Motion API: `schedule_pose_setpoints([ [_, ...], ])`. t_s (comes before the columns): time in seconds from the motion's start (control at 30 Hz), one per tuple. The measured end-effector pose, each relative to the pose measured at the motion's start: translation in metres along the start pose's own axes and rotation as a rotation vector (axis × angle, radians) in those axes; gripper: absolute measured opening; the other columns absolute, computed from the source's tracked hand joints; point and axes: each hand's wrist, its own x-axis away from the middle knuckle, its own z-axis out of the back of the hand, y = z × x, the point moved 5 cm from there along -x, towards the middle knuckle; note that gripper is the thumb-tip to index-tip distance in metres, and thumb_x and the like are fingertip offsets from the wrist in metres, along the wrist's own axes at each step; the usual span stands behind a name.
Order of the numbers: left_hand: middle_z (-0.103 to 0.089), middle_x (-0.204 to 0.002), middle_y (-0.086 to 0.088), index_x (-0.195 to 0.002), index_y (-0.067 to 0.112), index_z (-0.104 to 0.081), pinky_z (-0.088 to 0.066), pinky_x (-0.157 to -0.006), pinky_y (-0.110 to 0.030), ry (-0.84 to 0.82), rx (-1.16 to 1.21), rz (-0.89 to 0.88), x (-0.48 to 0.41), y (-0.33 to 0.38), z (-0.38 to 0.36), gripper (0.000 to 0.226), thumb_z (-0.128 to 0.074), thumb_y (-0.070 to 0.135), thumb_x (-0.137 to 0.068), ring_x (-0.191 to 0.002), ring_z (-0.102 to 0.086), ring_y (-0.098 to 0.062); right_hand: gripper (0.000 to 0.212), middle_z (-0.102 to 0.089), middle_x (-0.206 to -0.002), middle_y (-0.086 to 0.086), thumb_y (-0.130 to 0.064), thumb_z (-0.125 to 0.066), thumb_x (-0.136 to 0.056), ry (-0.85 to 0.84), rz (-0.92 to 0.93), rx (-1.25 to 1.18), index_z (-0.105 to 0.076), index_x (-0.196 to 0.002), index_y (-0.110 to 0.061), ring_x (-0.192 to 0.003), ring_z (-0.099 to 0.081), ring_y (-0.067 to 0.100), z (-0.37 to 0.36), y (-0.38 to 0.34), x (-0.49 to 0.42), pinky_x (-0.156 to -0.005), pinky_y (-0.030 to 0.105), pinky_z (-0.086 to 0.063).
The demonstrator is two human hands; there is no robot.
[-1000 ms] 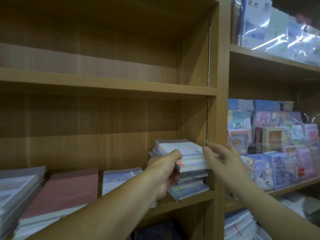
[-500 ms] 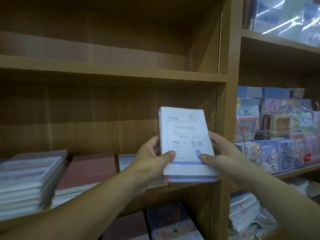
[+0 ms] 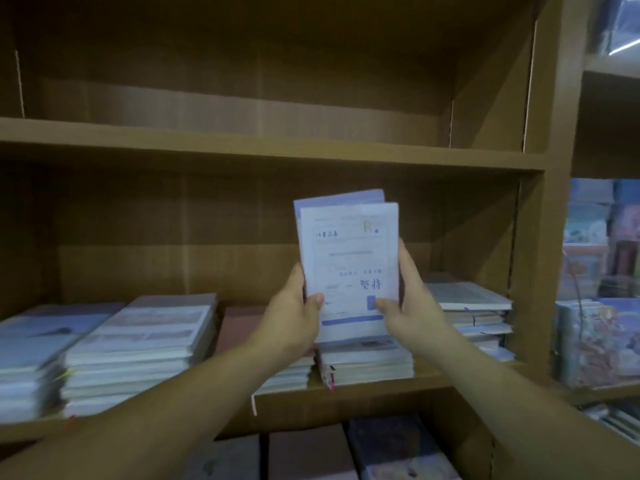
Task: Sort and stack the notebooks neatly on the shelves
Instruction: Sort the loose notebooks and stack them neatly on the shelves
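Both hands are up in front of the middle shelf (image 3: 270,148) gripping a small bundle of notebooks (image 3: 349,258), held upright with the white front cover facing the camera. The left hand (image 3: 294,313) clamps the bundle's lower left edge, thumb lying across the cover, and the right hand (image 3: 408,306) does the same on the lower right edge, its fingers (image 3: 403,254) running up the side. So both sets of fingers are closed on the bundle, one per side. There's printed text on the cover plus a blue bar just below the thumbs, and a second lavender cover peeks out behind the top, slightly off-square with the front one. Right under the fingers sits a short stack (image 3: 367,362) lying flat on the lower shelf (image 3: 381,384), and the bundle's bottom edge looks like it's at or just above it; can't tell if they touch. To the right of the right hand is a messier pile (image 3: 474,306) against the side wall. Left of the left hand there's a reddish stack (image 3: 239,323), then a taller pile (image 3: 138,348), and another one (image 3: 31,355) at the frame edge. The next bay over to the right holds colourful packaged items (image 3: 595,341), pretty blurry.
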Motion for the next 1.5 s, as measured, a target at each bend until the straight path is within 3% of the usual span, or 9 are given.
schedule_pose_setpoints([
  [0.13, -0.055, -0.143, 0.015, -0.157, 0.046, -0.015, -0.053, -0.104, -0.039, -0.070, -0.020, -0.003, -0.001, -0.009, -0.012, 0.065, -0.049, 0.027, -0.106, -0.126, -0.055, -0.007, 0.097, -0.046, -0.144, -0.022, -0.006, -0.061, -0.095, 0.067, -0.050, 0.023, -0.001, -0.150, -0.058, -0.137, -0.043, 0.005, -0.003, 0.026, 0.011, -0.110, 0.049, -0.045],
  [0.27, -0.050, -0.149, 0.012, -0.160, 0.039, -0.001, -0.046, -0.110, -0.034, -0.129, -0.086, 0.012, -0.001, -0.023, -0.021, 0.070, -0.045, 0.028, -0.106, -0.130, -0.052, -0.011, 0.094, -0.043, -0.143, -0.027, -0.001, -0.058, -0.095, 0.047, -0.017, 0.020, -0.006, -0.151, -0.054, -0.137, -0.039, -0.004, -0.009, 0.031, 0.011, -0.111, 0.035, -0.043],
  [0.47, -0.053, -0.142, 0.022, -0.157, 0.043, -0.018, -0.045, -0.112, -0.034, -0.105, -0.005, -0.002, -0.009, -0.020, -0.022, 0.064, -0.049, 0.021, -0.106, -0.131, -0.050, -0.003, 0.093, -0.042, -0.137, -0.034, -0.002, -0.059, -0.096, 0.064, -0.029, 0.027, -0.011, -0.143, -0.067, -0.132, -0.041, -0.005, 0.003, 0.026, 0.003, -0.097, 0.023, -0.052],
  [0.63, -0.051, -0.147, 0.017, -0.159, 0.038, -0.012, -0.046, -0.110, -0.032, -0.149, -0.097, -0.013, -0.006, -0.026, -0.037, 0.063, -0.047, 0.029, -0.106, -0.130, -0.053, -0.007, 0.094, -0.041, -0.145, -0.022, -0.005, -0.056, -0.098, -0.009, -0.113, 0.079, 0.001, -0.151, -0.058, -0.133, -0.043, 0.002, 0.009, 0.044, 0.014, -0.107, 0.031, -0.046],
  [0.77, -0.053, -0.147, 0.006, -0.155, 0.032, -0.018, -0.046, -0.099, -0.021, -0.180, -0.217, -0.030, -0.002, -0.029, -0.044, 0.054, -0.043, 0.027, -0.107, -0.122, -0.056, -0.010, 0.073, -0.046, -0.143, -0.018, -0.011, -0.053, -0.100, 0.009, -0.176, 0.130, -0.015, -0.152, -0.046, -0.134, -0.044, 0.007, 0.003, 0.060, 0.024, -0.112, 0.037, -0.043],
  [0.93, -0.056, -0.140, 0.022, -0.150, 0.045, -0.023, -0.050, -0.097, -0.018, -0.130, -0.196, -0.084, 0.006, -0.029, -0.039, 0.057, -0.052, 0.026, -0.104, -0.119, -0.059, 0.000, 0.065, -0.046, -0.142, -0.021, -0.016, -0.054, -0.101, 0.093, -0.154, 0.123, -0.021, -0.149, -0.046, -0.133, -0.043, 0.001, -0.002, 0.064, 0.031, -0.112, 0.033, -0.042],
  [1.2, -0.048, -0.151, 0.004, -0.153, 0.041, 0.025, -0.057, -0.087, -0.041, -0.142, -0.455, -0.141, 0.018, -0.030, -0.046, 0.086, -0.046, 0.037, -0.104, -0.106, -0.065, -0.017, 0.085, -0.037, -0.143, -0.026, -0.017, -0.056, -0.100, 0.050, -0.184, 0.104, 0.002, -0.152, -0.051, -0.132, -0.037, -0.005, -0.009, 0.076, 0.038, -0.100, 0.013, -0.035],
  [1.37, -0.066, -0.121, 0.000, -0.149, 0.029, 0.036, -0.057, -0.076, -0.039, -0.171, -0.645, -0.125, 0.022, -0.030, -0.048, 0.092, -0.043, 0.041, -0.104, -0.084, -0.064, -0.014, 0.081, -0.035, -0.132, -0.042, -0.015, -0.057, -0.099, 0.066, -0.171, 0.084, -0.004, -0.150, -0.051, -0.128, -0.036, -0.016, -0.009, 0.078, 0.042, -0.091, 0.002, -0.035],
  [1.5, -0.064, -0.125, 0.001, -0.151, 0.028, 0.035, -0.056, -0.080, -0.037, -0.203, -0.660, -0.095, 0.022, -0.027, -0.049, 0.093, -0.045, 0.041, -0.104, -0.092, -0.064, -0.015, 0.085, -0.032, -0.126, -0.046, -0.017, -0.060, -0.098, 0.059, -0.193, 0.091, -0.002, -0.137, -0.065, -0.119, -0.038, -0.021, -0.010, 0.076, 0.046, -0.091, 0.006, -0.035],
])
